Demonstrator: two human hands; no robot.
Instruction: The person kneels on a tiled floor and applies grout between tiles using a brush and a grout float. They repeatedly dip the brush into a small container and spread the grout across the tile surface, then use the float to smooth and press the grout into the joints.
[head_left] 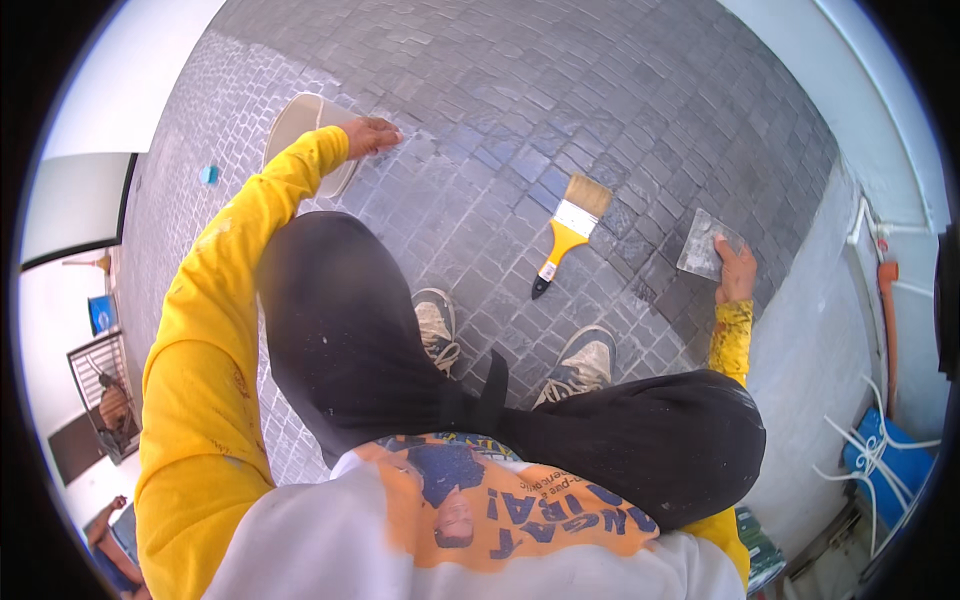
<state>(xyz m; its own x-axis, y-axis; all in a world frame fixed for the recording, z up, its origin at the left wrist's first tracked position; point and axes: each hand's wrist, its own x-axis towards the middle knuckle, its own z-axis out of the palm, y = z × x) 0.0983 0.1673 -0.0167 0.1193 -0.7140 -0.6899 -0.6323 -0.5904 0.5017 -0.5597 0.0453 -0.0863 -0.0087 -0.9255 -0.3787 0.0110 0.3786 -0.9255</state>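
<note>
My right hand (737,268) grips a flat, greyish square plate (701,246), thumb on its upper face, low over the paving at the right. Its exact kind I cannot make out. My left hand (370,138) reaches out past a beige tub (292,122), fingers stretched forward, and I see nothing in them. The forearm hides part of the tub. Between my hands a wide paintbrush (570,235) lies on the paving, with pale bristles, a white band and a yellow handle tipped in black.
Grey stone-patterned paving (480,130) spreads under my shoes. A small blue object (208,175) lies at the left. A pale wall with an orange pipe (889,310) borders the right, near a blue item with white metal scrollwork (880,455). Part of another person (112,545) shows at lower left.
</note>
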